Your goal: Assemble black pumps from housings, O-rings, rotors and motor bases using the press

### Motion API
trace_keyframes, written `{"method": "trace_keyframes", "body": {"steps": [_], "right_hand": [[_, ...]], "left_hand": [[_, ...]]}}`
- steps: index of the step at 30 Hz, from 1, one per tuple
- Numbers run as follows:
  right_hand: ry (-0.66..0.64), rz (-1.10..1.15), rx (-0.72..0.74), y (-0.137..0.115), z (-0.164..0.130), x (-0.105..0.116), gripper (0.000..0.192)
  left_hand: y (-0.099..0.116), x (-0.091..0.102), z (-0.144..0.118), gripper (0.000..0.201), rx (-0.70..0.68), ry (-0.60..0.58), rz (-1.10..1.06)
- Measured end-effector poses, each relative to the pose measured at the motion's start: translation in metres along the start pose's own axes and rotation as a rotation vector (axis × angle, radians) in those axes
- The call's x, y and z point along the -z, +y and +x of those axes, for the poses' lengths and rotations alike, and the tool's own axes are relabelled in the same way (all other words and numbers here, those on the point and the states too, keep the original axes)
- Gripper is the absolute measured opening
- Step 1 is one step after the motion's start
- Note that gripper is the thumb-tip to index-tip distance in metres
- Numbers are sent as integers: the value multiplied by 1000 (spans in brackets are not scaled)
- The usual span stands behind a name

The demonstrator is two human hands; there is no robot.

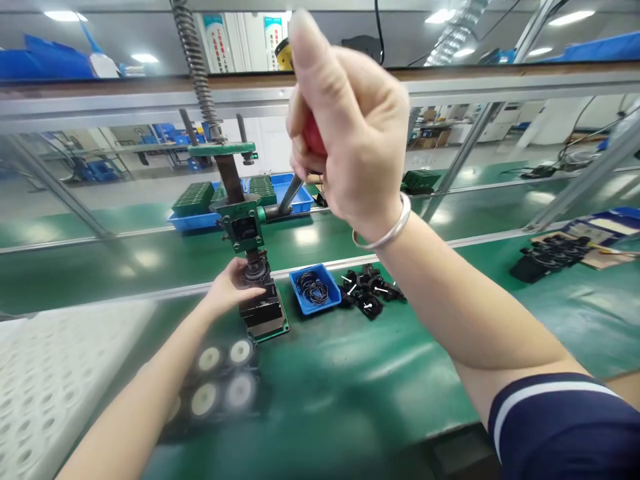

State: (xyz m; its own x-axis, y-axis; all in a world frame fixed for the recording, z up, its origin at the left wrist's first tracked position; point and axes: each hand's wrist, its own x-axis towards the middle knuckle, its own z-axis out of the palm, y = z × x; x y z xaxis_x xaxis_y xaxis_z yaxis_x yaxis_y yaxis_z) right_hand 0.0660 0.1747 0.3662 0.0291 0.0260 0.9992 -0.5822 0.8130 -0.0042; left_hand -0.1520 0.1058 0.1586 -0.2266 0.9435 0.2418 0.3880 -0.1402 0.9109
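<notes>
Press (239, 220), a small green hand-lever one, stands on the green bench (350, 373), with a white perforated tray (45, 380) far left. Just right of that tray lie round white-faced parts (220, 380), blurred. The left hand (231, 288) cups a dark part (256, 270) seated under the ram. Beside the base sits a blue bin (327, 303) of black rings, then black pieces (370, 293). Raised right hand (345, 133) is clenched around what looks like the lever's red grip (314, 137).
</notes>
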Motion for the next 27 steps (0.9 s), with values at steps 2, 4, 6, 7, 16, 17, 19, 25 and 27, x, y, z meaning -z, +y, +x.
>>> {"method": "trace_keyframes", "body": {"steps": [2,4,6,7,16,17,19,25,27], "right_hand": [[54,73,28,0,-6,-2,35],[146,56,13,-5,-18,-4,30],[172,-2,-20,-9,-23,-5,31],[152,-45,-31,-9,-23,-4,32],[128,-123,21,-6,-28,-3,31],[107,-108,26,-4,-26,-3,31],[47,-79,75,0,-23,-4,30],[122,-113,-7,-12,-29,-1,28],[81,-82,-28,-13,-24,-1,36]], "left_hand": [[1,1,0,61,-2,3,11],[0,2,1,61,-10,-1,23],[-1,4,1,62,-15,-3,37],[-2,5,1,63,-14,-4,44],[-1,7,3,64,-39,6,89],[0,7,3,64,-35,4,84],[2,6,3,64,-21,-1,67],[5,8,2,64,-29,-14,74],[6,8,3,63,-25,-32,66]]}}
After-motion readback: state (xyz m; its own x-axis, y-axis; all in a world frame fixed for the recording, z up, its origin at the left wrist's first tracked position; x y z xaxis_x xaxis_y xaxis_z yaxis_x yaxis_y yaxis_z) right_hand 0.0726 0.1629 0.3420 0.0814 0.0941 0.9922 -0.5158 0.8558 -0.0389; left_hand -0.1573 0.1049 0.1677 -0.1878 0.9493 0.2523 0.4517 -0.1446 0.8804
